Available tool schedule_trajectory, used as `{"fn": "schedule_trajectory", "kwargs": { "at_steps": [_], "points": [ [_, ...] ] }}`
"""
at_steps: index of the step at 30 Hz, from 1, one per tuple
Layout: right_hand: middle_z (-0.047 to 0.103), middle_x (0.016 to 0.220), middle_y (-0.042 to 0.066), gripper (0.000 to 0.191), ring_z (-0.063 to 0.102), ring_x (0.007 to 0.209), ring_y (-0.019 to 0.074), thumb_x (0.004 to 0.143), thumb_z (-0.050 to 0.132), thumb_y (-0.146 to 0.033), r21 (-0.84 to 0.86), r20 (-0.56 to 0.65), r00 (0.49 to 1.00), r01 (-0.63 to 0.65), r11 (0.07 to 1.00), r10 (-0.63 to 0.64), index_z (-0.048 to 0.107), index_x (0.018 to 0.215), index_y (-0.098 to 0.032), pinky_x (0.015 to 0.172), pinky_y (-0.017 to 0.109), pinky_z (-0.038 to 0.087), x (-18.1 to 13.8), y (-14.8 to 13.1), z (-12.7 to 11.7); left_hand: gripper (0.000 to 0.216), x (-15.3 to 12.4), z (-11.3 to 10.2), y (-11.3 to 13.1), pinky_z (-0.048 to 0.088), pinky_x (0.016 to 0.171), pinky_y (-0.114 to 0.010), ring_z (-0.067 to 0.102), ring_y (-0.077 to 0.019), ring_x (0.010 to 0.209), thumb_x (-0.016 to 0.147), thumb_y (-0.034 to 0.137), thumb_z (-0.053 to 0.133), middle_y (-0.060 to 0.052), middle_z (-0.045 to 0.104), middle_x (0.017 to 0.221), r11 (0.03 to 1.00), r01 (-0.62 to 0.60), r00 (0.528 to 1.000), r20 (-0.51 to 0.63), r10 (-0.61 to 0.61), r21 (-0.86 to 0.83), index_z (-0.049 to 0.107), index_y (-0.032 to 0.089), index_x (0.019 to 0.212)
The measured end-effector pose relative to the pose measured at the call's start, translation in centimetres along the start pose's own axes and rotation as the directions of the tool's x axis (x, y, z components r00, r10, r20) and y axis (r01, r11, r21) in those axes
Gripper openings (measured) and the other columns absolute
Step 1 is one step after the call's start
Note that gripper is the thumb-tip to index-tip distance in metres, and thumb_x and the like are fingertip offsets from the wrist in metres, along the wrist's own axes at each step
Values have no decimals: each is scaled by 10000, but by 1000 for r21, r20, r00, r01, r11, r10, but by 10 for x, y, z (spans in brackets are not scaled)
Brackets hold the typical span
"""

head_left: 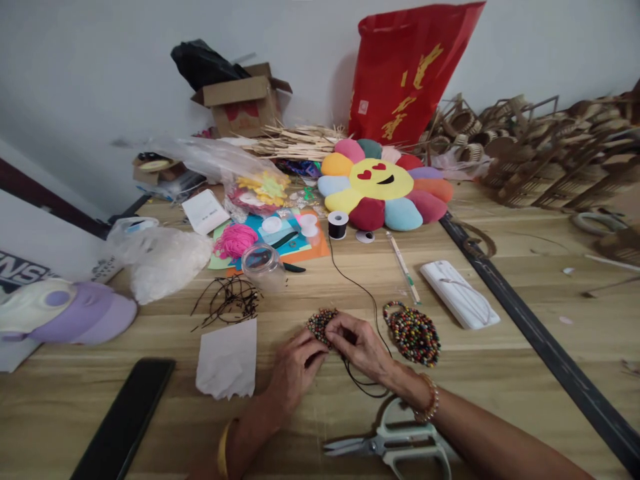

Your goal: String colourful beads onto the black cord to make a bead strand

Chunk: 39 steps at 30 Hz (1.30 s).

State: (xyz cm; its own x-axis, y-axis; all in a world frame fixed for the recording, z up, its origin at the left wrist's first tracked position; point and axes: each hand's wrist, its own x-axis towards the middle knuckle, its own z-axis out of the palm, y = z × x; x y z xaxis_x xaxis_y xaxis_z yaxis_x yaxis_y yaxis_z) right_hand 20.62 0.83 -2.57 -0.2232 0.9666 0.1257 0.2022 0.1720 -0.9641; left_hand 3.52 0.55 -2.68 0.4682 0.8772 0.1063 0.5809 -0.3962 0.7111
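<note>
A handicraft workshop.
A wooden table (500,373) crowded with beadwork (316,323), a thread spool (338,225) and scissors (395,443); bamboo sticks (295,141) far back, wicker baskets (525,147) piled far right.

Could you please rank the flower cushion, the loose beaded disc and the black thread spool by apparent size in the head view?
1. flower cushion
2. loose beaded disc, nearer the camera
3. black thread spool

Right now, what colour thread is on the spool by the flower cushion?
Black thread; head view shows it.
</note>
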Motion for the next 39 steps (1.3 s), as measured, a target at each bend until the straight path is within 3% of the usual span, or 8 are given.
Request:
{"fn": "schedule_trajectory", "kwargs": {
  "at_steps": [7, 11, 16, 21, 32, 39],
  "points": [
    [558, 688, 9, 182, 498, 630, 124, 876, 549, -293, 27, 11, 1000, -20, 999, 20, 602, 771, -153, 580, 233, 409, 0, 2, -4, 86, -2, -4, -3, 464, 640, -242, 600, -158, 653, 748, 168, 614, -29, 681, 701, 964, 124, 990, -30, -135, -234, 691, 184, 715],
    [567, 684, 4, 170, 499, 600, 116, 855, 587, -315, 78, 10, 997, -74, 994, 73, 624, 810, -156, 556, 227, 414, 0, 5, -4, 89, -3, -9, -10, 460, 604, -225, 605, -150, 636, 745, 215, 626, -35, 691, 691, 898, 234, 969, 21, -244, -371, 688, 161, 710],
    [590, 688, 7, 176, 532, 615, 124, 827, 629, -325, 107, 10, 993, -122, 987, 121, 638, 845, -151, 570, 237, 440, 1, 7, -4, 92, -2, -18, -12, 496, 635, -227, 642, -159, 678, 715, 233, 654, -48, 716, 731, 833, 281, 958, 79, -277, -477, 704, 155, 721],
    [590, 696, 24, 184, 530, 661, 137, 874, 575, -279, -29, 56, 998, -28, 999, 30, 637, 755, -153, 624, 258, 432, 2, 0, -5, 110, -1, -23, -15, 536, 703, -257, 676, -186, 741, 689, 240, 678, -55, 747, 769, 777, 351, 931, 109, -348, -523, 732, 165, 748],
    [587, 699, 22, 179, 525, 674, 142, 899, 535, -235, -111, 163, 985, 78, 991, -59, 612, 754, -165, 624, 264, 422, -1, -1, -2, 156, -5, -16, -22, 517, 614, -244, 654, -170, 643, 692, 305, 693, -53, 741, 709, 718, 395, 907, 120, -404, -573, 740, 163, 738],
    [615, 742, 35, 109, 548, 696, 148, 869, 559, -177, -134, 195, 979, 90, 987, -63, 623, 781, -167, 640, 267, 427, -4, 2, -2, 111, -4, -22, -17, 516, 677, -247, 665, -179, 712, 697, 259, 682, -46, 743, 745, 759, 392, 916, 146, -373, -520, 732, 171, 744]
  ]
}}
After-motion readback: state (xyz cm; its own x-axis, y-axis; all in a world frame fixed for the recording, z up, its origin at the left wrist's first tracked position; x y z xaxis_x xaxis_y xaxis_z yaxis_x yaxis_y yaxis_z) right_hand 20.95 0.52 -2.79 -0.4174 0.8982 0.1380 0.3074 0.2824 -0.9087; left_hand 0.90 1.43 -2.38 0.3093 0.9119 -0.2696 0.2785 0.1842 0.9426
